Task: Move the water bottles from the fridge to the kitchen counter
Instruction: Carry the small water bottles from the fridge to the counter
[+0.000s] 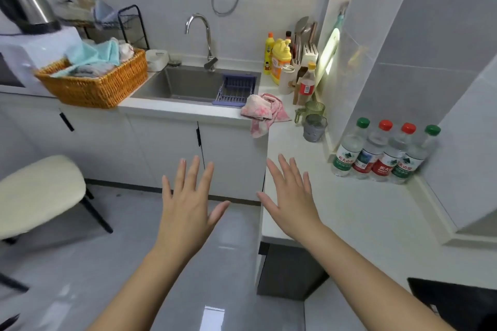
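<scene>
Nearest, the left hand (188, 201) and right hand (291, 199) hover palms down with fingers spread, holding nothing. Beyond them, four clear plastic water bottles (384, 154) with green and red caps stand upright, touching in a row, on the white table (357, 212) against the tiled wall.
</scene>
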Action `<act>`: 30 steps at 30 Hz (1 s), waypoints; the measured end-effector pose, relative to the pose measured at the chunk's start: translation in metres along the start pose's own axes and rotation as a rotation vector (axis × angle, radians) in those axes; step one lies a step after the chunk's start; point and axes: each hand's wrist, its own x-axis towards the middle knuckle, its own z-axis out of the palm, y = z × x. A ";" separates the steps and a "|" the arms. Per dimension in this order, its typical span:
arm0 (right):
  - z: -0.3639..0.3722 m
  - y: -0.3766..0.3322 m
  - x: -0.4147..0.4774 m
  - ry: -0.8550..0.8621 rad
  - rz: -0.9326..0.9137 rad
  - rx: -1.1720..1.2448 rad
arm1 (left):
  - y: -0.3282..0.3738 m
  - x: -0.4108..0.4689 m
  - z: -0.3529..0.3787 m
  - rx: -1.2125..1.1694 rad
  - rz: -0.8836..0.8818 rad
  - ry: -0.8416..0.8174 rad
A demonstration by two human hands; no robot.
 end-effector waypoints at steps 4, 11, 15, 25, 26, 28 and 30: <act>-0.003 -0.042 0.008 -0.004 -0.153 0.049 | -0.025 -0.026 -0.028 0.005 -0.108 0.053; 0.002 -0.124 0.026 -0.056 -0.497 0.075 | -0.057 -0.089 -0.074 0.048 -0.423 0.191; 0.014 -0.170 0.020 -0.100 -0.693 0.117 | -0.070 -0.134 -0.100 0.107 -0.592 0.242; 0.038 -0.302 -0.056 -0.153 -1.089 0.146 | -0.116 -0.281 -0.160 0.149 -0.922 0.410; 0.041 -0.318 -0.068 -0.149 -1.122 0.150 | -0.121 -0.298 -0.166 0.147 -0.941 0.426; 0.048 -0.349 -0.096 -0.161 -1.174 0.183 | -0.132 -0.332 -0.181 0.151 -0.975 0.438; 0.055 -0.380 -0.128 -0.184 -1.212 0.200 | -0.143 -0.368 -0.197 0.166 -0.994 0.446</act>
